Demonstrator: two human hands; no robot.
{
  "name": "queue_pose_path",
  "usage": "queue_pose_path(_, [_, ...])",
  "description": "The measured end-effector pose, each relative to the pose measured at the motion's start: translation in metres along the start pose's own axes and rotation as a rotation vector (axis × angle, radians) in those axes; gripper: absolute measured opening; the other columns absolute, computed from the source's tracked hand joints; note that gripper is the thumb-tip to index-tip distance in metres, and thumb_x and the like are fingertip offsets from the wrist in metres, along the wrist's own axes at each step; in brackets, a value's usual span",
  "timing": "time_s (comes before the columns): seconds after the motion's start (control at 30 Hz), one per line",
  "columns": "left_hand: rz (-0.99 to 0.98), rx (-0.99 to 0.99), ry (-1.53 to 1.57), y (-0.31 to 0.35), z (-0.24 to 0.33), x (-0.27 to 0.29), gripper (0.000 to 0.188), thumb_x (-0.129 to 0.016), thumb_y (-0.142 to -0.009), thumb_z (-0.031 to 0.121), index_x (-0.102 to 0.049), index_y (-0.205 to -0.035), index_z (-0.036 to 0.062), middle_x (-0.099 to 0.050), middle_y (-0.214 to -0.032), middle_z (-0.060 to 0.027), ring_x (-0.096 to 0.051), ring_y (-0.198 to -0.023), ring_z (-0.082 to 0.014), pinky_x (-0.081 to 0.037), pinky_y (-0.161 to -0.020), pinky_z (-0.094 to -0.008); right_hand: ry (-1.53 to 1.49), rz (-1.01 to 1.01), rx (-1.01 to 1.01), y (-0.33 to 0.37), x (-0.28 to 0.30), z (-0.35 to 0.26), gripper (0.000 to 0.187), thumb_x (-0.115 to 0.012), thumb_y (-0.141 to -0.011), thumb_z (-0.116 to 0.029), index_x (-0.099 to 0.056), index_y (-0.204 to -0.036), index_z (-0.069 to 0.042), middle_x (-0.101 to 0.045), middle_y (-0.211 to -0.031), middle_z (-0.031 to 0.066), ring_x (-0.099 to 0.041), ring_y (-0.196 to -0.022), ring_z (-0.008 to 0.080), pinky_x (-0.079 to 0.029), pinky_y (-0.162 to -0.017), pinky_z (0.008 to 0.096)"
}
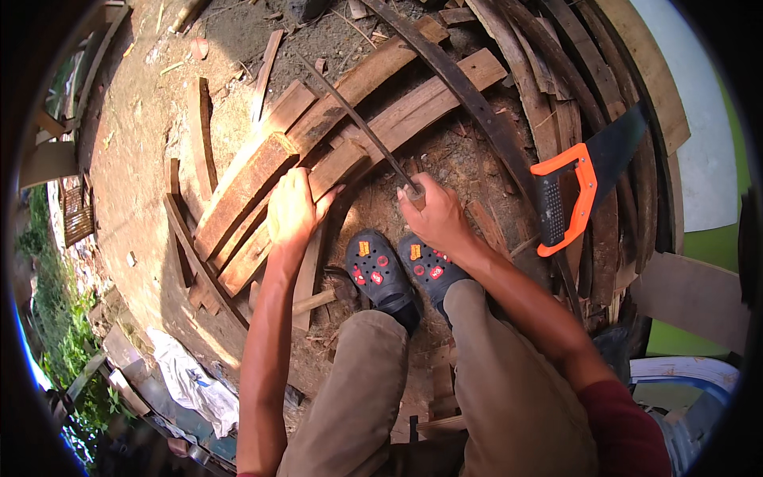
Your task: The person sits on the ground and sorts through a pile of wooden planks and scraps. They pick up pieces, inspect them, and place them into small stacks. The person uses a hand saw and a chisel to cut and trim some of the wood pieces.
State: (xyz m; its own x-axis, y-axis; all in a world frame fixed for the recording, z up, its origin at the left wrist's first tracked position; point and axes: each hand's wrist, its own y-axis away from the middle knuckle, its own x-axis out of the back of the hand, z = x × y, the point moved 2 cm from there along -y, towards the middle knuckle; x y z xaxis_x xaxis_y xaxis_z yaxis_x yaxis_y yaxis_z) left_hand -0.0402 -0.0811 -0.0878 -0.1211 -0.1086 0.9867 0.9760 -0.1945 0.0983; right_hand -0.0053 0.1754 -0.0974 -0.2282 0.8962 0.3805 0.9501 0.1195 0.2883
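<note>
My left hand (292, 211) presses down on a worn wooden plank (246, 191) that lies slanted among other planks on the dirt ground. My right hand (433, 215) is closed around the handle of a long dark blade (354, 115), which stretches away to the upper left across the planks. Its far tip rests over the boards. Both of my feet in dark clogs (397, 274) with red and yellow charms stand just below my hands.
A handsaw with an orange and black handle (566, 199) lies on curved planks (556, 87) to the right. Loose boards (203, 131) and wood scraps scatter over the dirt at left. A white crumpled sheet (191, 381) lies lower left; greenery beyond.
</note>
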Motion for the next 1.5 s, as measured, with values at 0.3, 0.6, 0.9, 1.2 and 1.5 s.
queue_pose_path(0.3, [-0.043, 0.041, -0.001, -0.002, 0.003, 0.003, 0.06, -0.08, -0.08, 0.049, -0.056, -0.105, 0.0001, -0.061, -0.098, -0.0171, -0.063, -0.096, -0.0349, -0.052, -0.084, -0.0436, 0.043, -0.057, -0.034, -0.004, -0.005, 0.025, 0.04, -0.065, -0.091, -0.022, -0.058, -0.116, 0.009, -0.067, -0.075, 0.0283, -0.069, -0.078, 0.0467, -0.054, -0.071, 0.0513])
queue_pose_path(0.6, [-0.028, 0.018, 0.012, -0.006, 0.002, 0.001, 0.06, -0.08, -0.08, 0.046, -0.055, -0.109, 0.0003, -0.061, -0.101, -0.0163, -0.062, -0.095, -0.035, -0.051, -0.084, -0.0432, 0.114, -0.084, -0.014, -0.009, -0.004, 0.038, 0.033, -0.064, -0.09, -0.019, -0.06, -0.108, 0.008, -0.065, -0.072, 0.0266, -0.07, -0.072, 0.0435, -0.052, -0.066, 0.051])
queue_pose_path(0.9, [-0.075, 0.027, -0.01, -0.004, 0.004, 0.004, 0.065, -0.075, -0.085, 0.053, -0.054, -0.112, -0.0024, -0.062, -0.099, -0.0211, -0.064, -0.094, -0.0388, -0.052, -0.08, -0.0452, 0.038, -0.1, -0.029, -0.003, -0.012, 0.036, 0.033, -0.065, -0.09, -0.019, -0.059, -0.109, 0.008, -0.063, -0.064, 0.0234, -0.07, -0.07, 0.041, -0.053, -0.064, 0.0462])
queue_pose_path(1.2, [-0.048, 0.017, 0.025, -0.004, 0.004, 0.005, 0.064, -0.076, -0.085, 0.052, -0.053, -0.111, -0.0029, -0.062, -0.098, -0.022, -0.063, -0.094, -0.0399, -0.053, -0.08, -0.0463, 0.003, -0.093, -0.086, -0.007, -0.019, 0.036, 0.034, -0.066, -0.089, -0.022, -0.061, -0.108, 0.007, -0.064, -0.068, 0.0224, -0.069, -0.067, 0.0388, -0.052, -0.063, 0.0457])
queue_pose_path(1.5, [-0.005, -0.001, 0.008, -0.003, 0.001, 0.002, 0.064, -0.075, -0.086, 0.052, -0.054, -0.112, -0.0034, -0.062, -0.097, -0.022, -0.064, -0.094, -0.0392, -0.052, -0.079, -0.0458, 0.0, 0.006, 0.024, -0.003, -0.015, 0.019, 0.037, -0.067, -0.087, -0.02, -0.06, -0.108, 0.009, -0.065, -0.071, 0.0245, -0.069, -0.069, 0.0427, -0.052, -0.065, 0.0487])
